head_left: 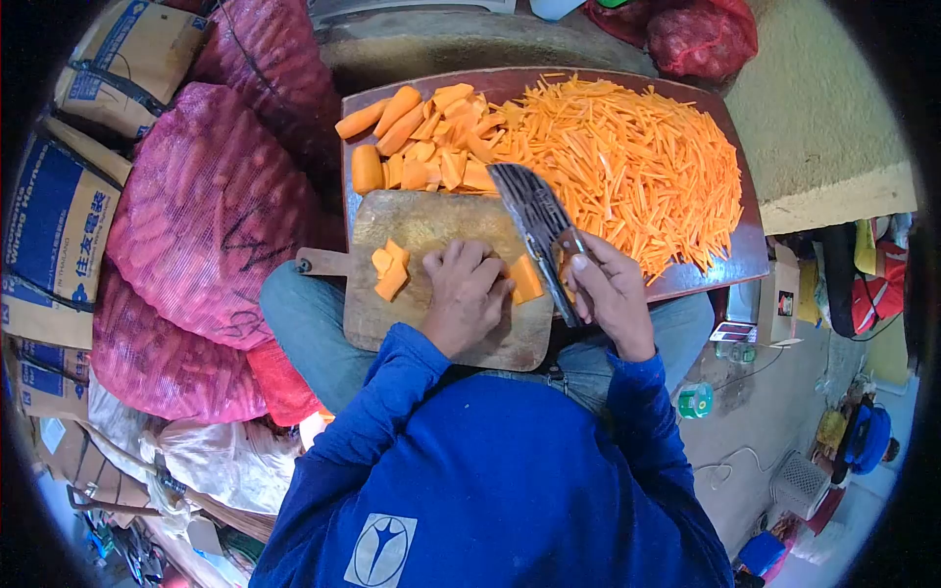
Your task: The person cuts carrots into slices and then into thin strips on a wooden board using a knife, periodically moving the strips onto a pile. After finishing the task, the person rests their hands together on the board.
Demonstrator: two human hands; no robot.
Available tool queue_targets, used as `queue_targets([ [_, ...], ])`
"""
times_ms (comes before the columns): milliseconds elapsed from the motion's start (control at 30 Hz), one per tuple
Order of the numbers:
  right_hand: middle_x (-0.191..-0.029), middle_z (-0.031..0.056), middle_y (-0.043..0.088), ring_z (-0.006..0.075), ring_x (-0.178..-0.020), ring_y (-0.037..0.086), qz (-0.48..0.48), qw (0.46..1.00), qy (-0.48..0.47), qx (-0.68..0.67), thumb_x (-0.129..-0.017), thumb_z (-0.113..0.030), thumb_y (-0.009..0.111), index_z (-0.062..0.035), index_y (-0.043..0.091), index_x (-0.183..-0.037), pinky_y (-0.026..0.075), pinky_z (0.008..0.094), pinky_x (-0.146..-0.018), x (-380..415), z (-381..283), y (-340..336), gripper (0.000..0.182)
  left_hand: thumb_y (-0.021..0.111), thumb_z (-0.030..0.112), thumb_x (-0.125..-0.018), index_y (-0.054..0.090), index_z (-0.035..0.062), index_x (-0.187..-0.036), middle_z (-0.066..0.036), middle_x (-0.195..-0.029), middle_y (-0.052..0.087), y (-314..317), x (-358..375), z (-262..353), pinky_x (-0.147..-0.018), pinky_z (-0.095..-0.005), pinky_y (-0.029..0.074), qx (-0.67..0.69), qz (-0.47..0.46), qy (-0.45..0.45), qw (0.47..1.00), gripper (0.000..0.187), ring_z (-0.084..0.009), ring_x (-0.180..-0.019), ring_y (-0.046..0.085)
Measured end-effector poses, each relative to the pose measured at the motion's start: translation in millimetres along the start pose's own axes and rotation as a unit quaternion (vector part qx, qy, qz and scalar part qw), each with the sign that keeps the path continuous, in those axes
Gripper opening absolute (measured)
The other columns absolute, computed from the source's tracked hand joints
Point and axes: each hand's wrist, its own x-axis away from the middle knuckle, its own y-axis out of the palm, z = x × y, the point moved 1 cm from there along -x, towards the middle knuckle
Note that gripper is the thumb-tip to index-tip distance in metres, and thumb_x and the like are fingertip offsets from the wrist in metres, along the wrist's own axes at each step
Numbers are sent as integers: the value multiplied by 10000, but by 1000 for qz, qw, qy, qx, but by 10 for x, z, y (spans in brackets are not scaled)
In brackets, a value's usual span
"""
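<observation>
Sacks (211,216) L of board (392,220); carrot pile (627,167) behind R hand (603,294).

We are viewing a dark red table (753,250), carrot strips (627,167) heaping toward its right edge, carrot pieces (436,137) crowding its far left corner, a wooden board (392,220) overhanging its near edge
</observation>
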Motion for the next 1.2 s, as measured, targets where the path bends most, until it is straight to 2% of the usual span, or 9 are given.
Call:
queue_targets([
  [167, -813, -33, 602, 25, -549, 510, 22, 999, 6, -22, -1130, -221, 619, 4, 610, -1522, 397, 204, -473, 76, 28, -82, 452, 869, 238, -814, 736, 136, -1128, -75, -1175, 644, -58, 145, 52, -960, -507, 350, 1, -15, 22, 1000, 355, -327, -1108, 571],
  [267, -807, -39, 597, 15, -567, 499, 28, 999, -15, 23, -1135, -200, 616, 4, 622, -1513, 391, 202, -492, 121, 68, -101, 429, 852, 328, -829, 685, 131, -1282, -125, -1237, 604, -85, 28, 308, -956, -514, 360, -11, -11, 49, 999, 522, -337, -1135, 555],
  [533, -812, -49, 594, -1, -582, 462, 65, 996, -47, 47, -1131, -176, 623, 4, 632, -1503, 362, 188, -513, 258, -185, -152, 413, 841, 331, -837, 690, 110, -1240, -154, -1174, 579, -39, -81, 206, -950, -504, 376, -22, -95, 81, 992, 484, -360, -1152, 553],
  [633, -845, -6, 672, 71, -621, 553, 17, 995, -8, 99, -1123, -171, 631, 23, 626, -1491, 459, 250, -567, 285, -218, -87, 416, 855, 325, -812, 695, 104, -1216, -157, -1172, 595, -262, 246, 208, -944, -499, 391, -34, -104, 94, 990, 487, -365, -1126, 566],
  [733, -971, 85, 751, 203, -796, 689, -121, 951, -150, 240, -1097, -183, 636, 15, 641, -1451, 561, 354, -751, 256, -32, 119, 405, 862, 312, -793, 696, 85, -1225, -157, -1182, 619, -557, 567, 206, -943, -500, 404, -49, -98, 43, 993, 516, -369, -1117, 582],
  [900, -1047, 255, 730, 347, -919, 740, -207, 939, -55, 269, -1071, -161, 651, 16, 657, -1409, 576, 407, -860, 256, -136, 344, 382, 888, 235, -776, 695, 46, -1254, -154, -1198, 645, -722, 810, 97, -942, -530, 458, -34, -41, -46, 998, 550, -371, -1116, 604],
  [967, -1103, 246, 757, 369, -959, 758, -142, 931, -85, 327, -1071, -167, 654, 17, 670, -1393, 580, 401, -863, 198, -80, 224, 371, 892, 224, -778, 695, 45, -1245, -157, -1195, 645, -612, 774, 47, -939, -525, 468, -27, -38, -24, 999, 538, -373, -1111, 606],
  [1000, -1018, 326, 725, 485, -940, 744, -70, 927, -173, 325, -1051, -221, 682, 18, 682, -1341, 589, 489, -809, 160, 55, 136, 376, 896, 213, -780, 696, 44, -1236, -159, -1191, 644, -559, 718, 44, -936, -519, 478, -17, -37, -1, 999, 526, -375, -1106, 608],
  [1200, -1075, 305, 765, 384, -972, 798, 41, 928, -143, 341, -1061, -176, 696, 38, 683, -1361, 603, 414, -839, -119, -246, -277, 368, 868, 183, -837, 690, 49, -1212, -158, -1201, 641, -240, 234, 91, -940, -505, 481, 5, -50, 71, 996, 436, -380, -1114, 606],
])
